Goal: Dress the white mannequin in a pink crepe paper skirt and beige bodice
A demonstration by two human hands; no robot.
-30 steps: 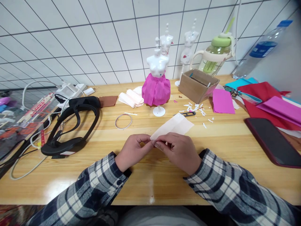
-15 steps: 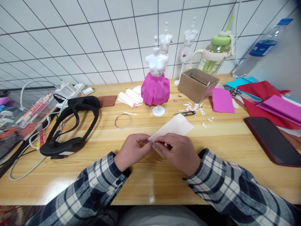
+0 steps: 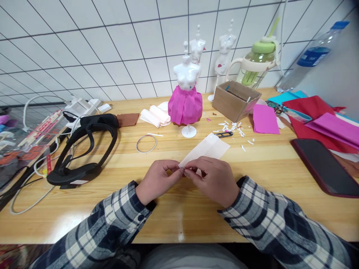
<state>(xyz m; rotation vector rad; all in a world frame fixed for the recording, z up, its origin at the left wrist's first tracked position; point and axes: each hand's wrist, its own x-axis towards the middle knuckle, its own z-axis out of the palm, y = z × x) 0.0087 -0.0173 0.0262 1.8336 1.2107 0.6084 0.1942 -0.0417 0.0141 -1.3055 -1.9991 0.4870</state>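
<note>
Both of my hands meet over the middle of the wooden table [image 3: 179, 209]. My left hand [image 3: 157, 180] and my right hand [image 3: 215, 179] pinch the near corner of a folded white paper sheet [image 3: 209, 148], fingertips pressed together on its edge. The sheet angles away to the upper right, its far end resting near the table. Behind it stands a small white mannequin [image 3: 186, 73] wearing a pink paper skirt [image 3: 185, 105]. Small scissors [image 3: 224, 134] lie among white paper scraps just beyond the sheet.
A black headset [image 3: 84, 149] with cables lies left; a thin ring [image 3: 146, 143] and folded white paper [image 3: 155, 115] sit beyond. A cardboard box [image 3: 235, 100], pink sheet [image 3: 265, 119], coloured papers [image 3: 316, 116], a dark phone [image 3: 327, 166], a green-lidded jug [image 3: 256, 63] and a bottle [image 3: 311, 59] are right.
My fingers have shifted slightly along the paper's near corner and the sheet has tilted a little. Everything else on the table stays where it was.
</note>
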